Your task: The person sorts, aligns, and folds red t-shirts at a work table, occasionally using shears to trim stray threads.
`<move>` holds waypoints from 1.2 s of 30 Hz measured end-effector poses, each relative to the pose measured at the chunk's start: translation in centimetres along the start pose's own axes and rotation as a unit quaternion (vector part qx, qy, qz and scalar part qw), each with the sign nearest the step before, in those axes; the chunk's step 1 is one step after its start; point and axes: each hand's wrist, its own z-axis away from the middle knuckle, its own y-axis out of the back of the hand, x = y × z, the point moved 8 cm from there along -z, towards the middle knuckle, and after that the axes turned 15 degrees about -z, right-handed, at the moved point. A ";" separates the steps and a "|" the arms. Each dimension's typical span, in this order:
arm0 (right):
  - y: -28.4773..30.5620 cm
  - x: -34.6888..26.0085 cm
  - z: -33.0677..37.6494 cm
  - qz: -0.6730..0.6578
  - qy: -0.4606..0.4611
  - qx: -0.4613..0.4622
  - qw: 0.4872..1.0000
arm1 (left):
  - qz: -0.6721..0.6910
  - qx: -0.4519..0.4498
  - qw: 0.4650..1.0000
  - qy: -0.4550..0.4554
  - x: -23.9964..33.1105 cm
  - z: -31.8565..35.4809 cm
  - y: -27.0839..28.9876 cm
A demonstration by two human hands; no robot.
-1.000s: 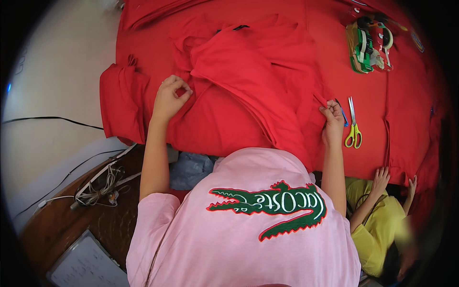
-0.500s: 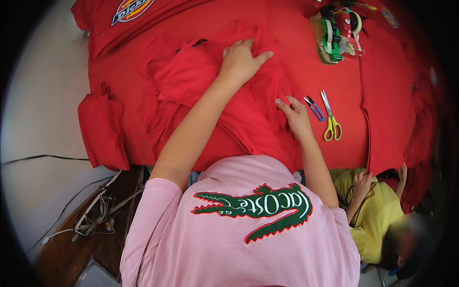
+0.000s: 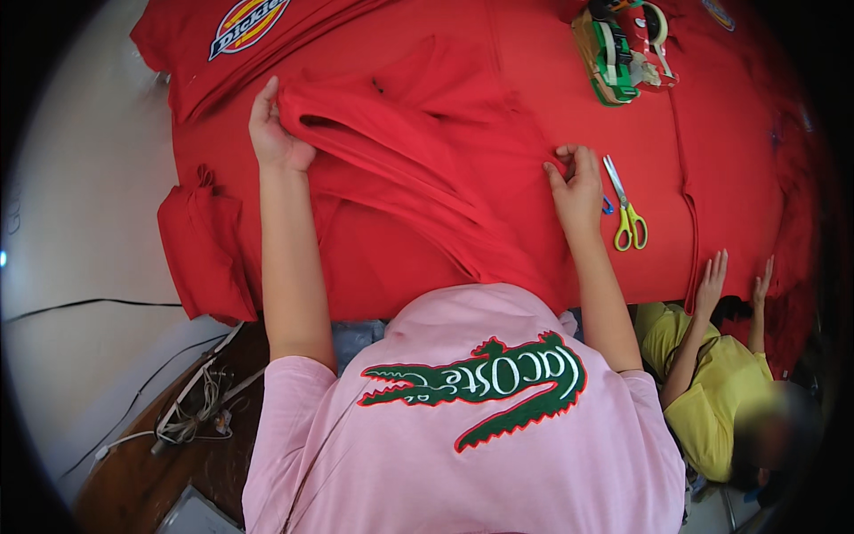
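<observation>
A loose red shirt (image 3: 400,142) lies spread and creased in front of me, a long dark opening showing along its upper left edge. My left hand (image 3: 277,133) is closed on that edge at the shirt's left end, lifting it slightly, with the thumb pointing up. At the right side of the shirt, my right hand (image 3: 578,182) pinches the cloth between thumb and curled fingers. Just beyond my right hand lie scissors with yellow handles (image 3: 630,230). Small blue thread snips (image 3: 608,206) are mostly hidden behind that hand.
Tape dispensers (image 3: 616,58) stand at the far right. Another red shirt with a badge (image 3: 249,27) lies far left, and a folded red piece (image 3: 209,249) hangs over the near left edge. At right, a co-worker in yellow (image 3: 712,400) rests hands on red cloth. Cables (image 3: 191,405) lie lower left.
My left hand has moved left from the shirt's middle to its left end, drawing the cloth out and showing the opening. My right hand shifted slightly right, covering most of the snips.
</observation>
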 end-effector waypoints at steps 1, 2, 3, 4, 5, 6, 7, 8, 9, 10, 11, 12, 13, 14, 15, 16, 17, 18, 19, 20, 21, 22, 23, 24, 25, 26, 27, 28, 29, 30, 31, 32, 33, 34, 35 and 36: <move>-0.8 -2.0 -0.2 -0.004 0.052 -0.035 0.998 | 0.022 -0.066 0.998 0.004 -0.4 0.0 0.9; -1.5 -4.0 -0.4 -0.010 0.107 -0.072 0.992 | 0.044 -0.129 0.991 0.006 -1.1 0.2 3.1; -2.2 -5.9 -0.4 -0.011 0.160 -0.105 0.981 | 0.068 -0.197 0.978 0.010 -1.3 0.9 3.3; -3.5 -7.6 -0.2 -0.102 0.157 -0.166 0.968 | 0.080 -0.201 0.976 0.002 -1.7 1.2 4.3; -5.4 -8.3 0.2 -0.142 0.081 -0.241 0.956 | 0.093 -0.209 0.974 -0.006 -1.9 1.6 3.9; -7.4 -9.2 1.2 -0.181 0.004 -0.314 0.932 | 0.105 -0.216 0.971 -0.015 -1.9 2.2 3.3; -9.2 -9.8 2.6 -0.217 -0.073 -0.383 0.895 | 0.096 -0.190 0.977 -0.019 -1.9 2.4 3.1; -10.0 -11.0 3.7 -0.195 -0.058 -0.408 0.890 | 0.088 -0.165 0.982 -0.026 -1.3 3.0 2.4; -10.8 -11.6 4.8 -0.175 -0.045 -0.434 0.882 | 0.078 -0.137 0.987 -0.033 -0.6 3.5 1.8; -11.1 -10.5 5.9 -0.096 -0.007 -0.448 0.889 | 0.058 -0.121 0.990 -0.041 0.1 4.0 0.8; -10.8 -9.9 6.3 -0.042 -0.006 -0.469 0.882 | 0.039 -0.101 0.993 -0.050 0.9 4.6 0.2; -10.2 -9.0 6.9 0.013 -0.005 -0.491 0.871 | 0.020 -0.077 0.995 -0.058 1.3 5.2 0.5; -9.2 -7.9 7.3 0.068 -0.004 -0.510 0.857 | 0.028 -0.093 0.994 -0.057 1.5 5.2 1.0; -7.3 -6.1 7.2 0.091 0.034 -0.462 0.882 | 0.037 -0.112 0.992 -0.053 1.6 4.8 1.5; -5.2 -4.4 7.2 0.114 0.070 -0.410 0.902 | 0.045 -0.133 0.989 -0.049 1.7 4.4 1.9; -3.6 -3.1 7.0 0.124 0.021 -0.409 0.904 | 0.067 -0.181 0.981 -0.027 1.4 4.1 2.3; -1.9 -2.3 6.8 0.135 -0.030 -0.404 0.904 | 0.089 -0.231 0.969 -0.005 0.9 3.9 2.6; -0.3 -1.3 6.6 0.148 -0.083 -0.396 0.902 | 0.112 -0.283 0.952 0.019 0.5 4.2 1.6; 0.6 -0.4 6.8 0.030 -0.138 -0.379 0.915 | 0.095 -0.236 0.967 0.007 0.1 3.8 1.8; 1.4 0.8 7.4 -0.088 -0.192 -0.350 0.913 | 0.078 -0.194 0.978 -0.003 -0.3 3.9 0.7; 1.9 1.3 7.9 -0.205 -0.239 -0.316 0.895 | 0.061 -0.149 0.987 -0.015 -0.1 4.0 0.1; 2.1 1.4 8.2 -0.211 -0.238 -0.311 0.896 | 0.057 -0.150 0.987 -0.017 0.0 3.9 -0.6; 2.1 1.6 8.4 -0.228 -0.238 -0.298 0.896 | 0.051 -0.150 0.987 -0.021 0.5 3.8 -1.3; 1.9 1.9 8.5 -0.245 -0.239 -0.286 0.895 | 0.046 -0.150 0.987 -0.026 0.8 3.6 -1.9; 1.9 1.9 8.6 -0.261 -0.239 -0.274 0.894 | 0.044 -0.171 0.984 -0.028 1.1 3.6 -2.7; 1.8 1.5 8.5 -0.284 -0.231 -0.263 0.893 | 0.039 -0.189 0.981 -0.032 1.5 3.5 -3.1; 1.8 1.0 8.3 -0.306 -0.224 -0.252 0.890 | 0.035 -0.207 0.977 -0.035 1.9 3.3 -3.5; 1.7 0.6 8.2 -0.327 -0.216 -0.242 0.887 | 0.033 -0.216 0.975 -0.035 2.1 3.1 -3.6; 1.8 0.6 8.3 -0.344 -0.216 -0.230 0.884 | 0.030 -0.227 0.973 -0.034 2.3 2.8 -3.8; 1.8 0.7 8.4 -0.361 -0.216 -0.218 0.881 | 0.028 -0.237 0.971 -0.033 2.5 2.7 -3.9; 1.8 0.7 8.5 -0.378 -0.215 -0.206 0.877 | 0.032 -0.235 0.971 -0.031 2.6 2.7 -3.6; 1.9 0.6 8.5 -0.395 -0.237 -0.189 0.867 | 0.037 -0.233 0.971 -0.028 2.6 2.9 -3.3; 1.9 0.4 8.6 -0.411 -0.259 -0.172 0.857 | 0.043 -0.231 0.972 -0.025 2.7 3.0 -3.1; 1.7 0.1 8.6 -0.428 -0.280 -0.155 0.846 | 0.059 -0.224 0.973 -0.018 2.7 2.8 -2.0; 1.1 -0.6 8.8 -0.412 -0.279 -0.170 0.850 | 0.075 -0.217 0.973 -0.010 2.6 2.5 -0.4; 0.5 -1.2 9.0 -0.395 -0.279 -0.180 0.856 | 0.092 -0.213 0.973 0.000 2.4 2.8 -0.5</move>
